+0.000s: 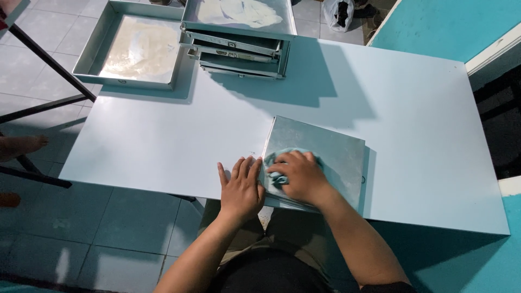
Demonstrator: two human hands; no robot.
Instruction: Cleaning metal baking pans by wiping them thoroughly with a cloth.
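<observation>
- Head view, looking down: white table (163, 135) fills most of the frame, tiled floor around it, teal wall at the right.
- Far edge of the table: an open square tray (89, 59) with a pale coating inside, and beside it a stack of metal trays (239, 49), the top one also smeared pale.
- Near edge: an upturned square metal tray (331, 146), dull grey bottom facing up, one corner hanging slightly over the table edge.
- Right hand (301, 176) is closed down on a light blue cloth (279, 163), pressing it against the tray's near-left area.
- Left hand (241, 187) lies flat with fingers spread, gripping nothing, touching the tray's left edge.
- Judgement: wiping goes best with the left hand bracing that edge firmly, so the tray cannot skid.
- Judgement: overlapping strokes out to the corners; refold the cloth when soiled.
</observation>
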